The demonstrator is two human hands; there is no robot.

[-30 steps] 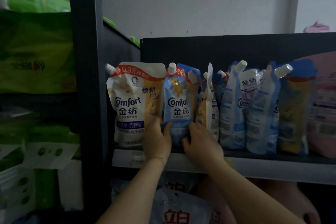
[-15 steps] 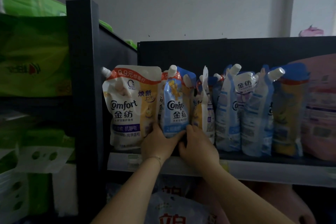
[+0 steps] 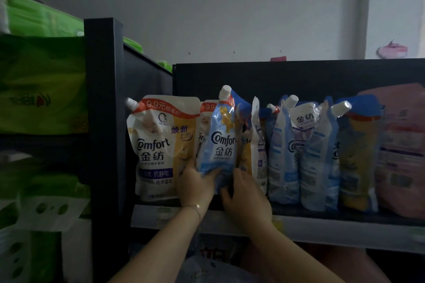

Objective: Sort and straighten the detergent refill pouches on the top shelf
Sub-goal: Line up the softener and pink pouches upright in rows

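Up it comes: the blue pouch [image 3: 218, 145] stood level with its neighbours half a second ago, and now its white cap pokes above the whole row. The pouch tilts a little to the right.

Both hands are clamped on its lower end. The left hand [image 3: 195, 185] grips the bottom left corner with the thumb across the front. The right hand [image 3: 247, 197] is curled round the bottom right edge, and it has closed in tight beside the left.

The big white-and-yellow pouch [image 3: 158, 145] just to the left hasn't budged, flat-faced against the dark upright [image 3: 103, 122].

On the top shelf [image 3: 345, 230] the rest of the row stands packed side by side. A second white pouch [image 3: 205, 122] peeks out behind the blue one. To the right come pale blue pouches [image 3: 282, 156] with capped spouts, a yellow pouch [image 3: 356, 156] and a pink pack [image 3: 404, 145] at the far end. All are sealed, so their contents can't be seen. Green packs [image 3: 41, 85] fill the rack on the left.
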